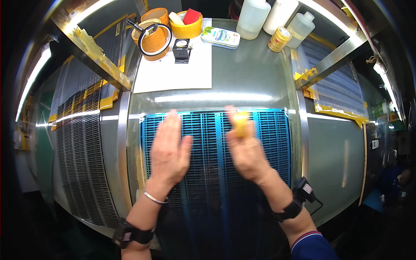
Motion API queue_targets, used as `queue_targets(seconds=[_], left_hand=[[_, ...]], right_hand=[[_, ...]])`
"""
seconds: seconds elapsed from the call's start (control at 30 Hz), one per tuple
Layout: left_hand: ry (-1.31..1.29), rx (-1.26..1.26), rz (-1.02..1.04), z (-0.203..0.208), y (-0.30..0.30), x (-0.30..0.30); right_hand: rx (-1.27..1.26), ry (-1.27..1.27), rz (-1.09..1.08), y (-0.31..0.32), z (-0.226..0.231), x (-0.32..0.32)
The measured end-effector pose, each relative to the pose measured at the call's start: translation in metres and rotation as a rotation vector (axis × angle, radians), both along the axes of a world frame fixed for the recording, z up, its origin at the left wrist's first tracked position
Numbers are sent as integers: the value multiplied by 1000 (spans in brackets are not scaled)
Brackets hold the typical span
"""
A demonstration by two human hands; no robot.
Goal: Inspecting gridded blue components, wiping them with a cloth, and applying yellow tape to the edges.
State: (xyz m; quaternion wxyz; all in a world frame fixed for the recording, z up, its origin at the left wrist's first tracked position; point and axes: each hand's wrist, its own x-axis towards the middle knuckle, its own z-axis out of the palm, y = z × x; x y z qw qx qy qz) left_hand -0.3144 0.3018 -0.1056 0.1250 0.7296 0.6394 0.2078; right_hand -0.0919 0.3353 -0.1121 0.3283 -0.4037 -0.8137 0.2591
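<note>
A blue-and-black sheet [219, 147] with rows of narrow slots lies in front of me on the grey-green tabletop. My left hand [169, 151] is over its left part, fingers stretched out and pointing away from me. It holds nothing. Over the right part, my right hand [249, 154] is closed on a small yellow piece [240, 123]. Motion smears both the piece and the fingers, so its exact kind is not clear. I cannot tell whether either palm presses on the sheet. The near part of the sheet falls into dark shadow.
Behind the sheet are white paper [173, 78], orange tape rolls [154, 41], a black folding magnifier [181, 50], a flat tin [220, 37], a yellow roll [279, 39] and plastic bottles [253, 19]. Metal posts [125, 143] flank the work area. A dark slotted sheet [82, 160] lies left.
</note>
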Motion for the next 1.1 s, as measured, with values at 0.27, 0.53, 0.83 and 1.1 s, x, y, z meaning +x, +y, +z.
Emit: queue_targets(seconds=[0.27, 0.53, 0.83, 1.1], left_hand=[[443, 2, 114, -18, -14, -53], [283, 24, 11, -7, 2, -5], [-928, -83, -23, 35, -22, 30], [-1037, -188, -194, 61, -39, 40]], right_hand=[[188, -518, -503, 4, -23, 75], [116, -443, -316, 6, -9, 11], [-521, 235, 124, -27, 25, 16], [-460, 196, 30, -55, 59, 30]])
